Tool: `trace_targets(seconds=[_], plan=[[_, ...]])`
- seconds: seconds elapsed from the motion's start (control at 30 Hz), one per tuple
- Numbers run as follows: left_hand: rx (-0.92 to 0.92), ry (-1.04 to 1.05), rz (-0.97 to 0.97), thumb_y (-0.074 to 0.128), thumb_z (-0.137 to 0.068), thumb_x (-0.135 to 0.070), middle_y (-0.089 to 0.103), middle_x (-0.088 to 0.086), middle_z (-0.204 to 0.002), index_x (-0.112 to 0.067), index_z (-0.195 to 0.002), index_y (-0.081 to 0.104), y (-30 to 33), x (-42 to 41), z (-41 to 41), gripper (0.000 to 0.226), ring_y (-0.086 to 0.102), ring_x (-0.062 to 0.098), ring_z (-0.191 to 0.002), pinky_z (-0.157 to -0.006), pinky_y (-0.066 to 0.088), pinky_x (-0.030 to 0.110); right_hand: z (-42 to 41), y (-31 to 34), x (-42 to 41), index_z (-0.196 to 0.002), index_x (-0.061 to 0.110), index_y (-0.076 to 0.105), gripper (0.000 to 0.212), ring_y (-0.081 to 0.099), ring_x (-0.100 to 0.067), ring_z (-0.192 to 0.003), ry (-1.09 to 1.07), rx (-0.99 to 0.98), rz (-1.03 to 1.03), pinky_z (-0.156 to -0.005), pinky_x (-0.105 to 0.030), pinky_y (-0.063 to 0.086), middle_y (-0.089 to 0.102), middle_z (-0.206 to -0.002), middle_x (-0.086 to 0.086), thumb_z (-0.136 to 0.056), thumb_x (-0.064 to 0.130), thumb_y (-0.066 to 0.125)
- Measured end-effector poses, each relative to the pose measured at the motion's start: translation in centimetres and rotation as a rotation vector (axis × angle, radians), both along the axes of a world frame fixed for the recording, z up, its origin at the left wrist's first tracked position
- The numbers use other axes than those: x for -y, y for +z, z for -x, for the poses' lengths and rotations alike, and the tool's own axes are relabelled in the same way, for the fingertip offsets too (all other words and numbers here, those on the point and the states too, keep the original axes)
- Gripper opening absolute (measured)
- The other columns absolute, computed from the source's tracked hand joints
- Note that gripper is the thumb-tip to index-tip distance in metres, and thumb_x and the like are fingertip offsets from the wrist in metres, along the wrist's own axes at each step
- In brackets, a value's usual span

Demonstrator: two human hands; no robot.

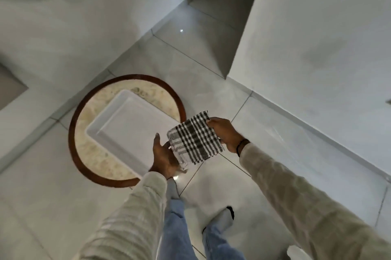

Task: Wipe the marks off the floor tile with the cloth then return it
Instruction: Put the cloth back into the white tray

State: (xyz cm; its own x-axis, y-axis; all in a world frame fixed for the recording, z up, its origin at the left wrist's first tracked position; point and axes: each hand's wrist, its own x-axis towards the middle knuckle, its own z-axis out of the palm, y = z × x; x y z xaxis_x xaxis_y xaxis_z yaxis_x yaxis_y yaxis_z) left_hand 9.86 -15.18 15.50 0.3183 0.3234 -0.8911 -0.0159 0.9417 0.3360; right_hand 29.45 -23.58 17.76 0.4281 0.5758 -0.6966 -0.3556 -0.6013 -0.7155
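One folded black-and-white checked cloth (194, 138) is held in the air between two hands, above the pale floor tile (211, 183) and just beside one round table (73, 132) that carries one white rectangular tray (127, 130). The left hand (164, 157) cups the cloth's near corner from below, fingers curled around it. The right hand (225, 132) pinches the far edge, fingers closed, arm reaching in from the right in a beige sleeve.

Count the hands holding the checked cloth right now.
2: the left hand grips the cloth at its near-left edge, the right hand at its far-right edge.
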Motion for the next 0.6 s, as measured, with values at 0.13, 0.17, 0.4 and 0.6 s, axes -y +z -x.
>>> trace_targets(seconds=[0.13,0.17,0.4,0.6], plan=[[-0.173,-0.112,-0.177,0.065,-0.101,-0.03,0.075,0.022,-0.111,-0.015,-0.106,0.073,-2.3,-2.9,3.7,0.019,0.075,0.031,-0.084,-0.086,0.056,0.041,3.8,-3.2,-6.1,-0.106,0.014,0.078,0.021,0.057,-0.002,-0.052,0.177,0.19,0.066,-0.051,-0.016,0.043,0.067,-0.073,0.007,-0.1,0.027,0.063],[-0.223,-0.095,-0.211,0.067,-0.099,-0.017,0.073,0.023,-0.105,-0.014,-0.097,0.071,-3.7,-3.8,4.9,0.005,0.073,0.029,-0.076,-0.079,0.055,0.038,4.7,-4.4,-7.8,-0.1,0.014,0.078,0.02,0.057,-0.007,-0.056,0.226,0.255,0.096,-0.057,-0.022,0.046,0.066,-0.072,0.005,-0.097,0.029,0.065],[-0.457,-0.089,-0.21,0.078,-0.068,-0.03,0.08,0.018,-0.108,-0.022,-0.086,0.072,-17.8,-9.3,12.4,0.021,0.077,0.041,-0.101,-0.099,0.062,0.061,9.6,-13.6,-17.3,-0.106,0.02,0.078,0.016,0.072,-0.027,-0.086,0.465,0.408,0.184,-0.089,-0.047,0.062,0.075,-0.095,-0.005,-0.094,0.028,0.071],[-0.601,-0.175,-0.23,0.08,-0.083,-0.018,0.076,0.019,-0.12,-0.01,-0.118,0.071,-20.1,-12.7,11.6,0.036,0.075,0.041,-0.11,-0.099,0.063,0.052,10.4,-19.8,-21.6,-0.108,0.012,0.08,0.021,0.074,-0.04,-0.102,0.565,0.561,0.221,-0.093,-0.052,0.06,0.079,-0.112,-0.017,-0.092,0.023,0.071]])
